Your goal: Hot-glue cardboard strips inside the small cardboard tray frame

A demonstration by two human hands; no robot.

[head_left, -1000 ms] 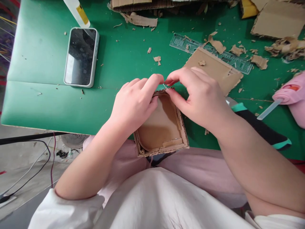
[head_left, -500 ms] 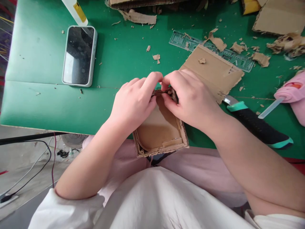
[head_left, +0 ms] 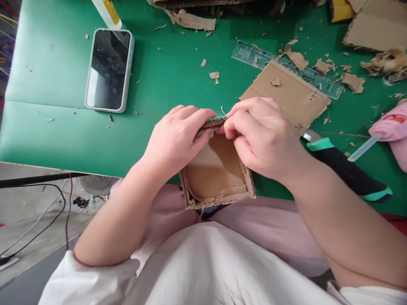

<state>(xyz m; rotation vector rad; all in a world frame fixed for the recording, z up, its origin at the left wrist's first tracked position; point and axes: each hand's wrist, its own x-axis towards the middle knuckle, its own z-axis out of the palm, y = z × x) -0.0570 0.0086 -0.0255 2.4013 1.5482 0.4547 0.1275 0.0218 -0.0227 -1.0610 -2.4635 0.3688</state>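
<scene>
A small open cardboard box (head_left: 219, 173) with layered, rough-cut walls lies at the table's near edge, partly over my lap. My left hand (head_left: 181, 137) is closed on the left part of its far wall, thumb inside and fingers outside. At the right end of that same wall, my right hand (head_left: 257, 133) pinches the torn cardboard edge with bent fingers. The ragged rim of the far wall (head_left: 214, 123) shows between both hands. My right fingers hide the far right corner.
A phone (head_left: 110, 70) lies at left. Beyond my right hand are a cardboard piece (head_left: 286, 91), a clear ruler (head_left: 330, 84) and scraps (head_left: 352, 82). A utility knife (head_left: 346, 169) and a pink glue gun (head_left: 388, 127) sit at right on the green table (head_left: 165, 76).
My right hand has shifted right, away from my left fingers, and its fingers have re-formed on the edge. More of the far rim is exposed. The view has moved slightly.
</scene>
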